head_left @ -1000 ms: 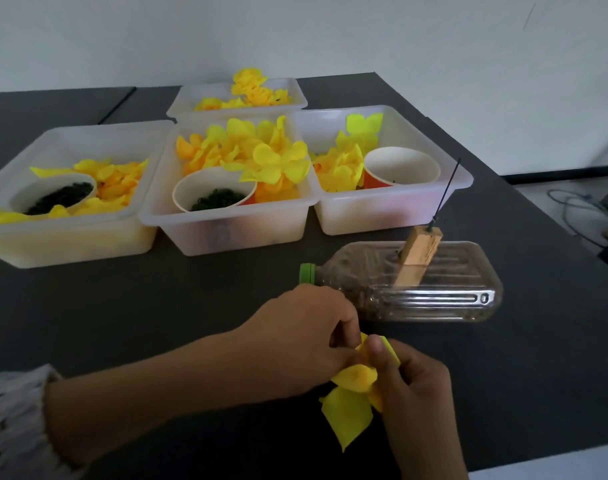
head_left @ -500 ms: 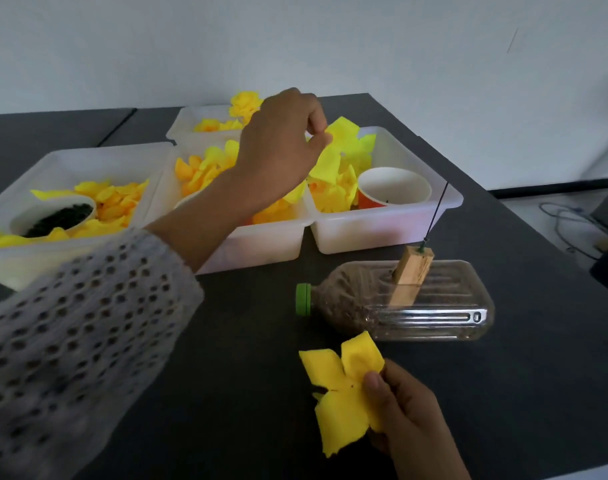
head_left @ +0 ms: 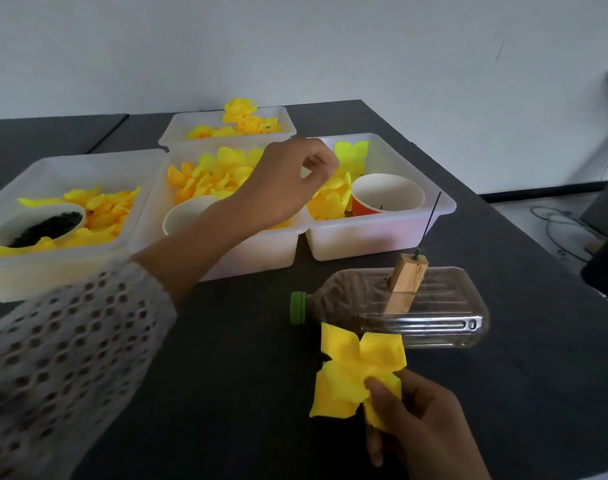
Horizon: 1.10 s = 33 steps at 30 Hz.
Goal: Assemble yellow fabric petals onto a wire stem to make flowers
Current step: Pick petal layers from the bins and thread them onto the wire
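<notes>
Left hand reaching for the next petal, right hand keeping the flower

The left fingers (head_left: 325,162) are curled thumb to forefinger over the right-hand tray (head_left: 382,233) at upper centre; whether they pinch a petal, I cannot tell. A second ago this left hand (head_left: 285,188) worked at the flower (head_left: 358,368); now its arm stretches across the desk (head_left: 226,341). The right hand (head_left: 417,431), lower right, pinches the flower below the bottle (head_left: 399,306) and its wire (head_left: 430,220).

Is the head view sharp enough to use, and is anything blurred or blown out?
Head view: dim, soft overall; the left sleeve and right frame edge are smeared; the petals in the right hand glow oversaturated; wide-angle bending shows on the table edges.
</notes>
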{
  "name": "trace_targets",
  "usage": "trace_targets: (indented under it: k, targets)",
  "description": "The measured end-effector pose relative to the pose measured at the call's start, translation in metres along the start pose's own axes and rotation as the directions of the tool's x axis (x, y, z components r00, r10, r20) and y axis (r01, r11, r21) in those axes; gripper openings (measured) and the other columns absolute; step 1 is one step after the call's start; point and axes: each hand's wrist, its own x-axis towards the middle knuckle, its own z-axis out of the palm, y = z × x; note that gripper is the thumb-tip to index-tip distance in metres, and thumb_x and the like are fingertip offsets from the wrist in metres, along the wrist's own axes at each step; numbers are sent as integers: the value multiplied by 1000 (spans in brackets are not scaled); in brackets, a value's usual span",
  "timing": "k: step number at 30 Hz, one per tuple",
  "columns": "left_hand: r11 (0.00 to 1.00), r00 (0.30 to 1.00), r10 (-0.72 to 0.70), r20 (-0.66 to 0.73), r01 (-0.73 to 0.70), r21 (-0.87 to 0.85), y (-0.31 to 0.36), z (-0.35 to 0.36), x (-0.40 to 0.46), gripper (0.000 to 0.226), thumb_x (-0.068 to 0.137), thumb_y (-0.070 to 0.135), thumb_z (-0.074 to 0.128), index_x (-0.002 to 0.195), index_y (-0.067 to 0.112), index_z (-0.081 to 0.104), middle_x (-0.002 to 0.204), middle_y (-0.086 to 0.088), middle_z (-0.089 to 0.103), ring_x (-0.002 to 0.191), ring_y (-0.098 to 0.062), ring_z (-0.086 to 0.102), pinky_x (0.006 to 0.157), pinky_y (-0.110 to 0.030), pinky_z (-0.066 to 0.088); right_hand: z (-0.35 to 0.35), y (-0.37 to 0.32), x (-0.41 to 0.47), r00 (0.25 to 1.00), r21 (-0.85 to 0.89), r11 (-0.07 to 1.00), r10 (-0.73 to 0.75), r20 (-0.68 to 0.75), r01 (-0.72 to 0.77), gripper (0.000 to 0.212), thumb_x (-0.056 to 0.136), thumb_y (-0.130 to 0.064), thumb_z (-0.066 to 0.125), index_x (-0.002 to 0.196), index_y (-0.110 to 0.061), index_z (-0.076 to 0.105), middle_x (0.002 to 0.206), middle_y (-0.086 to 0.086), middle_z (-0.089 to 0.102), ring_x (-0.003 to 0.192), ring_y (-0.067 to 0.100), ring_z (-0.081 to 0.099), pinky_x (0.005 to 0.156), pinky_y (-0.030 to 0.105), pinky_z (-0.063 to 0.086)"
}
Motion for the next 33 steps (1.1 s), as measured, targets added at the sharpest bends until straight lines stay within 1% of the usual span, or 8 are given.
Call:
trace_targets:
  k: [5, 8, 15, 18, 21, 25, 27, 33]
  targets:
    - [988, 940, 113, 321, -73, -133, 55, -27, -67, 21, 93, 43, 55, 95, 29, 72, 98, 15, 68, 96, -1, 62, 75, -16, 47, 11, 0, 10, 967, -193, 963, -217, -132, 190, 18, 73, -38, 63, 68, -28, 77, 51, 9, 62, 45, 9, 53, 47, 24, 40]
    - [983, 813, 45, 581, -141, 121, 66, -26, -98, 33, 83, 67, 54, 99, 41, 66, 102, 23, 58, 98, 4, 55, 77, -20, 47, 18, -1, 14, 945, -220, 939, -298, -136, 265, 17, 78, -33, 63, 69, -32, 77, 60, 8, 68, 54, 7, 59, 50, 22, 47]
    - [989, 784, -111, 611, 24, 148, 67, -17, -114, 12, 86, 41, 67, 75, 40, 61, 91, 21, 61, 86, 7, 57, 68, -11, 44, 29, -6, 16, 878, -253, 887, -437, -194, 386, 47, 77, -52, 48, 40, -22, 48, 40, -4, 38, 39, 3, 35, 41, 12, 29]
    - [982, 835, -145, 531, 55, 181, 64, -17, -103, 17, 85, 39, 68, 70, 38, 59, 86, 19, 61, 81, 4, 58, 68, -15, 47, 23, -4, 15, 882, -213, 891, -439, -170, 402, 52, 87, -47, 55, 47, -14, 54, 44, 5, 43, 43, 2, 41, 43, 13, 34]
    - [981, 925, -153, 348, 99, 168, 56, -19, -77, 20, 82, 27, 71, 66, 31, 60, 79, 14, 62, 75, -2, 59, 69, -21, 46, 12, -1, 12, 914, -202, 915, -380, -141, 349, 55, 71, -50, 58, 60, 4, 56, 50, 11, 45, 49, 9, 43, 48, 21, 37]
    - [967, 986, -123, 114, 93, 237, 37, -18, -33, 16, 84, 22, 70, 71, 24, 62, 81, 10, 62, 74, -9, 59, 71, -24, 42, 2, 5, 6, 930, -232, 933, -320, -180, 276, 57, 69, -50, 53, 69, 5, 65, 58, 22, 53, 54, 15, 48, 54, 29, 40]
    - [945, 994, -106, -17, 106, 308, 28, -12, -12, 13, 87, 27, 67, 75, 27, 60, 86, 9, 57, 80, -14, 58, 73, -30, 45, 1, 8, 4, 939, -219, 948, -277, -202, 233, 52, 70, -49, 49, 71, -2, 69, 53, 10, 56, 50, 9, 50, 50, 22, 41]
    - [732, 988, -5, -155, 109, 673, 11, 22, 39, 16, 94, 25, 54, 97, 18, 68, 109, -6, 54, 103, -28, 56, 64, -34, 37, 1, 13, 3, 1000, 10, 1000, -14, 10, 14, 21, 82, -19, 59, 95, -4, 65, 53, 10, 50, 44, 19, 45, 48, 30, 34]
